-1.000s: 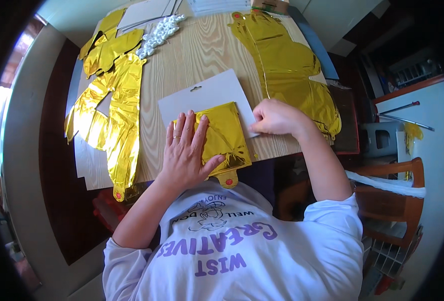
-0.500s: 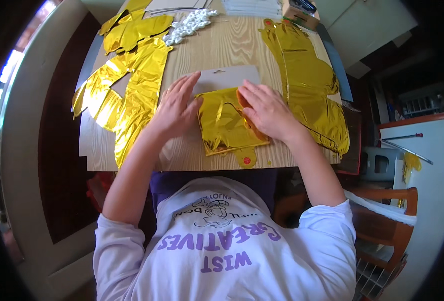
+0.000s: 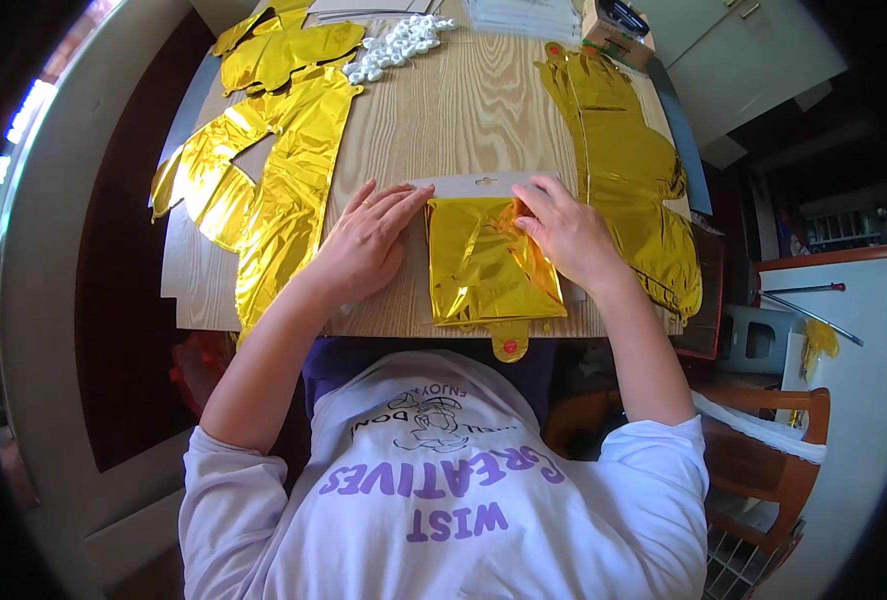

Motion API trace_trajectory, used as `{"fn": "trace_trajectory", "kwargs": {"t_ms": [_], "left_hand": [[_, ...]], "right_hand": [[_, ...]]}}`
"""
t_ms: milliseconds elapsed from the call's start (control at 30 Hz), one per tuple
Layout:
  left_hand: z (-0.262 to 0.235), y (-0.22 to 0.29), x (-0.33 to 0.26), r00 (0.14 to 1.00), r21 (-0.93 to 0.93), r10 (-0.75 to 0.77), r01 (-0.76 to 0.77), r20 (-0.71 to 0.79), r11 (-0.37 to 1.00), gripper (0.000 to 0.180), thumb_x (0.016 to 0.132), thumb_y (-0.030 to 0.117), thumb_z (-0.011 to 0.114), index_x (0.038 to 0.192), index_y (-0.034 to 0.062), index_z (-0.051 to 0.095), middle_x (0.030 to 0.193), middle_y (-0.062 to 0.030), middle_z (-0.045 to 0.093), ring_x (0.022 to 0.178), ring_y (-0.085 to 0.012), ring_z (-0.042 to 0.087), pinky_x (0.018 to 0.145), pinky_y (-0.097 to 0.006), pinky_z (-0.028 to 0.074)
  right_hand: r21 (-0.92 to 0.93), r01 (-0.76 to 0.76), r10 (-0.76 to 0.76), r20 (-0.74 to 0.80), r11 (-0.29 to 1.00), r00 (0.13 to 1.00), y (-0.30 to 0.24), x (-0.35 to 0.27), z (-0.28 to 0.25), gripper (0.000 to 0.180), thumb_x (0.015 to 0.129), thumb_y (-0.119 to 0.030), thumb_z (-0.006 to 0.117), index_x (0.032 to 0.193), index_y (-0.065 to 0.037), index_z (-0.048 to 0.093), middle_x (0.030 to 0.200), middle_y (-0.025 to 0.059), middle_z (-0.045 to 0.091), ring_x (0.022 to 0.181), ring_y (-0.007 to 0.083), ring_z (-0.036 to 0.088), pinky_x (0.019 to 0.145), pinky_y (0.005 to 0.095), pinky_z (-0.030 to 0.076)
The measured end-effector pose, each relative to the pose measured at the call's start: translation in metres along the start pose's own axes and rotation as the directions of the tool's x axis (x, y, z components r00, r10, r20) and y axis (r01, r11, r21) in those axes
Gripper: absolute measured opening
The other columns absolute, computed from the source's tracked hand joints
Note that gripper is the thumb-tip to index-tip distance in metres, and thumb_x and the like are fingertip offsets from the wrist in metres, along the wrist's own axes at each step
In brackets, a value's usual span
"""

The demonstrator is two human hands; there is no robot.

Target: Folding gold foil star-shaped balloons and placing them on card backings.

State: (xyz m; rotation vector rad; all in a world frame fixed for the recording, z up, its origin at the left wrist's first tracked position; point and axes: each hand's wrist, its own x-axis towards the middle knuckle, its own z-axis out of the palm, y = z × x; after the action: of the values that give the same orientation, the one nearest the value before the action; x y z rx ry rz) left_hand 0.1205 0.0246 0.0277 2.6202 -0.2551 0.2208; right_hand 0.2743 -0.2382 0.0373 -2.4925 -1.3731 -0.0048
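A folded gold foil balloon (image 3: 478, 270) lies as a near-square packet over a grey card (image 3: 453, 187) with a hanging slot. Only the card's far strip and a little of its right side show. A tab with a red dot (image 3: 509, 342) sticks out past the table's front edge. My right hand (image 3: 575, 238) pinches the packet's far right corner, where the foil shines orange. Flat beside the packet's left edge rests my left hand (image 3: 368, 240), fingers stretched out, their tips by the card's far left corner.
Unfolded gold foil balloons (image 3: 303, 150) cover the table's left side. Another long gold balloon (image 3: 623, 160) lies on the right. At the back are white knotted bundles (image 3: 398, 48), grey cards (image 3: 373, 8), clear plastic sleeves (image 3: 523, 15) and a small box (image 3: 615, 30).
The packet now lies flatter and squarer, with less card showing beyond it. My left hand has come down onto the table. The right fingers have closed at the foil's far corner.
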Motion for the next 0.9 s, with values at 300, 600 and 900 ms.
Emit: {"fn": "trace_trajectory", "kwargs": {"t_ms": [300, 600, 900], "left_hand": [[-0.010, 0.025, 0.012, 0.997, -0.091, -0.075, 0.073, -0.028, 0.993, 0.063, 0.085, 0.013, 0.056, 0.147, 0.0065, 0.044, 0.143, -0.0182, 0.050, 0.139, -0.0372, 0.042, 0.121, -0.049, 0.026], [0.024, 0.025, 0.039, 0.986, 0.072, 0.168, -0.166, -0.019, 0.983, 0.061, 0.097, 0.033, 0.057, 0.148, 0.0031, 0.042, 0.152, -0.0204, 0.042, 0.143, -0.0387, 0.036, 0.119, -0.051, 0.025], [0.044, 0.027, 0.082, 0.933, 0.014, 0.358, -0.358, 0.028, 0.934, 0.059, 0.094, 0.029, 0.059, 0.142, -0.0024, 0.046, 0.144, -0.0234, 0.049, 0.135, -0.0398, 0.045, 0.116, -0.047, 0.033]], "right_hand": [[-0.029, -0.015, 0.011, -0.123, 0.999, 0.992, 0.001, 0.006, 0.008, 0.030, 0.092, -0.028, 0.069, 0.116, -0.013, 0.063, 0.105, 0.0053, 0.060, 0.081, 0.0299, 0.069, 0.069, 0.0404, 0.058], [-0.037, 0.178, -0.181, -0.308, 0.983, 0.934, -0.019, -0.030, -0.044, 0.028, 0.089, -0.014, 0.068, 0.116, -0.005, 0.065, 0.106, 0.0109, 0.063, 0.091, 0.0291, 0.064, 0.077, 0.0395, 0.053], [0.548, -0.464, 0.539, 0.027, 0.696, 0.842, -0.049, -0.119, -0.033, 0.023, 0.091, -0.020, 0.071, 0.089, 0.002, 0.069, 0.070, 0.0079, 0.065, 0.056, 0.0114, 0.059, 0.052, 0.0277, 0.046]]}}
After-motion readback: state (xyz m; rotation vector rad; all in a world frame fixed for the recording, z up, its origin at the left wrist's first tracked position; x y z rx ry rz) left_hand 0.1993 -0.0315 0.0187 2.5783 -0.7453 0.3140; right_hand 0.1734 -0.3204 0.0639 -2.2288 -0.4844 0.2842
